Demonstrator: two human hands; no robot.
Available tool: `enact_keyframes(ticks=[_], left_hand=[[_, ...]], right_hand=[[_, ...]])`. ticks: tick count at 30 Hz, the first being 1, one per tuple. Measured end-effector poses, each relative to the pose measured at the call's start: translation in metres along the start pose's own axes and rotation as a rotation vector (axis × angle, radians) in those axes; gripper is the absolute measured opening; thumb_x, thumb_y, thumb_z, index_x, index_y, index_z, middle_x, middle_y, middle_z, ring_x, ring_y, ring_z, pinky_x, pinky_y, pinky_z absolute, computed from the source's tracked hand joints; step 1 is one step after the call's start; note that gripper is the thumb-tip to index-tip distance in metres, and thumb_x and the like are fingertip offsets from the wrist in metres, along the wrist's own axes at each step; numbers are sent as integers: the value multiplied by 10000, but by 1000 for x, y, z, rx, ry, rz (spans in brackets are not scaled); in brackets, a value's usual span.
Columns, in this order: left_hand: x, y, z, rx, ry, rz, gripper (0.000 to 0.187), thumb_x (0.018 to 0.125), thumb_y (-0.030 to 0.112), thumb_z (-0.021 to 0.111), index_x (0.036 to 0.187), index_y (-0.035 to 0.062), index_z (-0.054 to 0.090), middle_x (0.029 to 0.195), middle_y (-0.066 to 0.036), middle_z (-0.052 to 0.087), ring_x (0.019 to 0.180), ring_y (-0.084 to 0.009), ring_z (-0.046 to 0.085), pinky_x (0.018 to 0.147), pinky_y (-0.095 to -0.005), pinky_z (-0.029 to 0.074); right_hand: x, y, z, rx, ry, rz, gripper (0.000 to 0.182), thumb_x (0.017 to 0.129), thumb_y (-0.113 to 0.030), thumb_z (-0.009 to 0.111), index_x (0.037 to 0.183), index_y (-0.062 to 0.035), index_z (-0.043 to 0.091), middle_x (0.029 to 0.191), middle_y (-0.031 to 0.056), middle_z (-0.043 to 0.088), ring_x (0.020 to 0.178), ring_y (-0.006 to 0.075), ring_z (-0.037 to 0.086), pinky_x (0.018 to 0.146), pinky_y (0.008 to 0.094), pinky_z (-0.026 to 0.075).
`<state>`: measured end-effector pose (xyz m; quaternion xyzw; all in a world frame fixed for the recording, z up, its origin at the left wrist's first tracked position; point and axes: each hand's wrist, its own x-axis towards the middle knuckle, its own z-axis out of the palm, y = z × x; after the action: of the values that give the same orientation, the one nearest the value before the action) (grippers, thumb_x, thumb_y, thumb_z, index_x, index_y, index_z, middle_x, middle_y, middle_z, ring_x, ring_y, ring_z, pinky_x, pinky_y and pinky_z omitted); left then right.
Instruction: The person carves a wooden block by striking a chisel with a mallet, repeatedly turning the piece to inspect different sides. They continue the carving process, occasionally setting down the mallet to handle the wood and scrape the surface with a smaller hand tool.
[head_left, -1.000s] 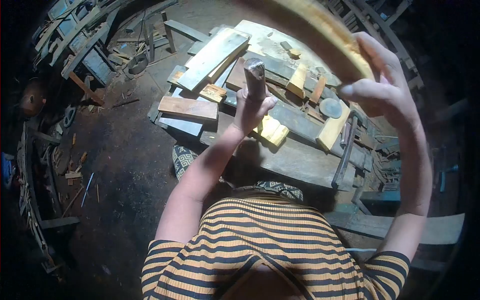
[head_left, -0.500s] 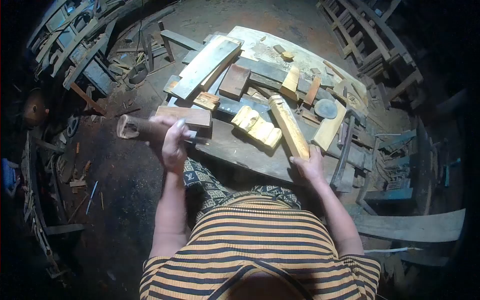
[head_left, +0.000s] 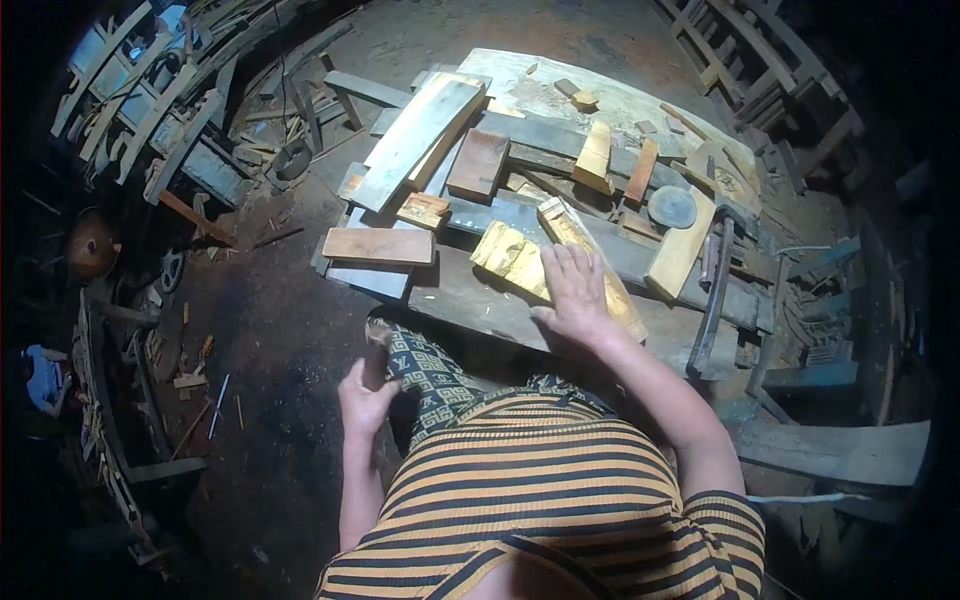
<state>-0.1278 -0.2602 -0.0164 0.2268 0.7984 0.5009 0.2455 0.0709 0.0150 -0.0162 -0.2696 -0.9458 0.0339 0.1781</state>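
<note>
My left hand (head_left: 366,402) is wrapped round a dark wooden mallet (head_left: 377,358), held low beside my left leg, off the bench edge. My right hand (head_left: 577,298) lies spread over the right end of a yellow carved block (head_left: 508,258) and the long yellow wood piece (head_left: 622,292) beside it. Its fingers point away from me and hide part of both pieces. A reddish-brown block (head_left: 380,246) rests at the bench's left edge.
On the bench (head_left: 470,300) stand a dark brown block (head_left: 478,163), long boards (head_left: 418,140), a round disc (head_left: 672,207) and a metal clamp (head_left: 712,300). Wooden frames (head_left: 775,70) stand at the far right. Scraps lie on the floor at left. A person (head_left: 45,380) shows at far left.
My left hand has dropped from above the bench toward my leg with the mallet. My right hand has moved up and left from the near end of the long piece and spread out.
</note>
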Motion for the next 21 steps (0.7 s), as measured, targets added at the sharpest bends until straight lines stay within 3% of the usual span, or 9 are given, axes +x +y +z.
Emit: enact_keyframes(ticks=[2,3,8,11,16,17,18,20,21], left_hand=[[-11,0,4,-39,-44,-17,258,660,24,712,902,-1,626,809,-17,649,754,-77,569,704,-257,470],[-14,0,4,41,-42,-31,272,662,26,715,920,4,633,825,-34,660,759,-86,582,712,-264,475],[-17,-3,2,-108,-29,-143,234,699,33,716,915,-7,635,829,-43,664,757,-109,597,714,-274,483],[-14,7,-10,-280,-38,-167,199,737,95,740,864,-10,629,770,-43,648,671,-88,581,615,-249,474],[-10,7,-30,-368,39,-44,259,794,214,699,920,-6,644,686,-13,598,571,-74,526,521,-224,407],[-8,2,-32,-404,125,-23,315,799,208,693,1013,-16,635,698,-14,600,575,-73,526,524,-220,405],[-11,10,-42,-449,108,-163,405,788,245,703,1083,-17,609,752,-24,621,595,-76,543,539,-222,420],[-11,-12,-58,-414,113,-174,480,770,279,716,1126,-16,587,856,-45,640,689,-96,585,614,-239,461],[-11,-18,-60,-453,147,-106,529,754,297,727,1149,-22,577,956,-66,644,808,-120,608,718,-257,481]], right_hand=[[12,-1,3,-28,-165,88,848,624,-330,764,1329,-59,380,1188,147,470,1198,314,384,998,496,272],[15,2,7,-48,-103,63,775,594,-310,752,1259,-59,442,1094,127,499,1118,302,418,954,465,295],[18,0,-2,164,75,20,630,553,-306,722,1101,-68,522,964,110,498,968,288,429,867,420,305],[13,-19,-23,536,-62,-32,622,536,-315,735,1080,-86,538,937,99,489,943,296,417,847,410,322],[22,-81,-16,746,-291,-311,616,544,-284,712,1085,-54,529,919,122,475,913,310,404,831,412,348],[25,-94,-6,798,-321,-382,626,540,-287,709,1090,-50,526,921,125,473,907,313,401,834,411,347],[30,-106,4,848,-348,-454,637,537,-290,707,1096,-46,522,923,128,470,902,316,399,836,411,347],[37,-129,19,889,-344,-547,646,544,-287,697,1112,-39,513,934,134,468,913,318,399,844,414,344],[41,-140,24,905,-328,-614,641,551,-282,691,1116,-38,511,939,136,467,918,316,399,849,416,343]])
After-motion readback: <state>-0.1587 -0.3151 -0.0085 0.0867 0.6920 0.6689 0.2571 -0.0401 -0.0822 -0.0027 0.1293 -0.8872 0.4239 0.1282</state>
